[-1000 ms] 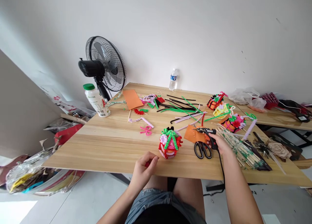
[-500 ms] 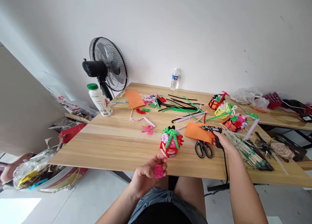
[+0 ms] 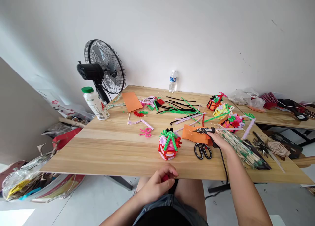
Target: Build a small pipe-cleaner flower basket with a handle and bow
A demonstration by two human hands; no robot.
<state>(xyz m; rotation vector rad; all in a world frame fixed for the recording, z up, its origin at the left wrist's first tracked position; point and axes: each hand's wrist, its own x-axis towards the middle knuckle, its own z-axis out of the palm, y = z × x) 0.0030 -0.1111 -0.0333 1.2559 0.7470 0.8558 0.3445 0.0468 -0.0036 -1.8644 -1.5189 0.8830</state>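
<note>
1. Left hand (image 3: 163, 183) has drawn nearer, fingers curled round a pink piece (image 3: 165, 177).
2. Right hand (image 3: 218, 140) grips the glue gun (image 3: 205, 130); best keep its nozzle above orange card (image 3: 190, 135), right of the worktop's (image 3: 110, 150) fuzzy ornament (image 3: 169, 145).

On the near tabletop (image 3: 103, 150) I see an ornament (image 3: 169, 145), with scissors (image 3: 202, 147) to its right and a glue gun (image 3: 205, 130) beyond them. Pipe cleaners (image 3: 177, 112) lie farther back; a water bottle (image 3: 172, 81) stands at the far edge, a jug (image 3: 95, 104) left, sticks (image 3: 242, 150) right.
</note>
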